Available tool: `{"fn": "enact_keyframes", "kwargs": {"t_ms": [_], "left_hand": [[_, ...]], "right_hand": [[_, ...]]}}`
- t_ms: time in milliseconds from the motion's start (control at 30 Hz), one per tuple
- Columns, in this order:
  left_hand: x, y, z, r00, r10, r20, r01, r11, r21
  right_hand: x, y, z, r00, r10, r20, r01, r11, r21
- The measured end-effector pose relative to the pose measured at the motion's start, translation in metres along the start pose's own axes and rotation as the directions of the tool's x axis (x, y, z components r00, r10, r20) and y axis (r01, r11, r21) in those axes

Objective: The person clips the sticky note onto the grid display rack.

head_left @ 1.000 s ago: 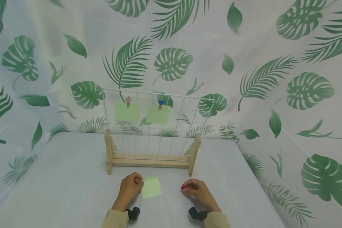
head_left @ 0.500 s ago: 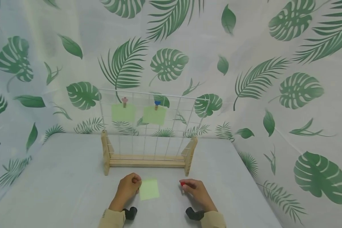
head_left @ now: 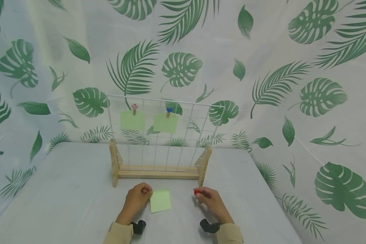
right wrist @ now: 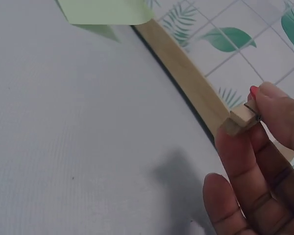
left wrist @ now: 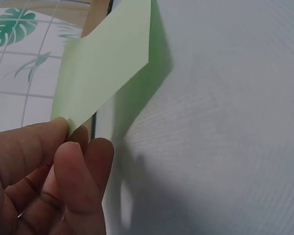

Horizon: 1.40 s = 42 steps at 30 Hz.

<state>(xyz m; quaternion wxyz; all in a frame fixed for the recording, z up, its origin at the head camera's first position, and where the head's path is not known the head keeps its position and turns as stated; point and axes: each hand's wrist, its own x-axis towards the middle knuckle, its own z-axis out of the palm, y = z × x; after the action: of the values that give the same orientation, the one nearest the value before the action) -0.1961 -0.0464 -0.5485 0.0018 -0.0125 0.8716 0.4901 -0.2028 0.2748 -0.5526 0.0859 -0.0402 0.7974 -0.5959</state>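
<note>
My left hand pinches a corner of a light green sticky note between thumb and finger. In the left wrist view the note slants up off the white surface and casts a shadow. My right hand, a little to the right, pinches a small wooden clothespin with a red top. Behind both hands stands a white wire grid rack on a wooden base. Two green notes hang on it: one note under a pink-topped clothespin, another note under a blue-topped clothespin.
The rack's wooden side feet stand on a white tabletop. A white curtain printed with green leaves surrounds the table at the back and sides. Black wrist cameras sit on both wrists.
The right hand has moved slightly forward toward the rack, turning the clothespin in its fingers. The left hand keeps its pinch on the note. The head view has shifted slightly.
</note>
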Motion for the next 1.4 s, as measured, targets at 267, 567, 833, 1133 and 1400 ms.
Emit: {"fn": "enact_keyframes", "kwargs": {"t_ms": [267, 567, 833, 1133, 1400], "left_hand": [[0.003, 0.002, -0.002, 1.0, 0.0, 0.028, 0.002, 0.999, -0.053], [0.002, 0.008, -0.005, 1.0, -0.011, 0.027, 0.013, 0.997, -0.074], [0.004, 0.014, -0.005, 0.999, -0.02, 0.025, 0.023, 0.996, -0.09], [0.004, 0.026, -0.014, 1.0, 0.023, 0.012, -0.022, 0.995, -0.099], [0.008, 0.035, -0.018, 0.999, 0.046, -0.024, -0.049, 0.99, -0.135]], "right_hand": [[0.001, -0.008, -0.002, 1.0, 0.003, 0.014, -0.004, 0.999, 0.053], [0.003, -0.021, -0.007, 0.999, -0.037, 0.012, 0.036, 0.996, 0.088], [0.002, -0.035, -0.01, 0.997, -0.073, -0.002, 0.073, 0.994, 0.085], [0.005, -0.045, -0.013, 0.995, -0.101, -0.008, 0.101, 0.993, 0.055], [0.006, -0.058, -0.017, 0.993, -0.111, -0.036, 0.112, 0.993, 0.028]]}}
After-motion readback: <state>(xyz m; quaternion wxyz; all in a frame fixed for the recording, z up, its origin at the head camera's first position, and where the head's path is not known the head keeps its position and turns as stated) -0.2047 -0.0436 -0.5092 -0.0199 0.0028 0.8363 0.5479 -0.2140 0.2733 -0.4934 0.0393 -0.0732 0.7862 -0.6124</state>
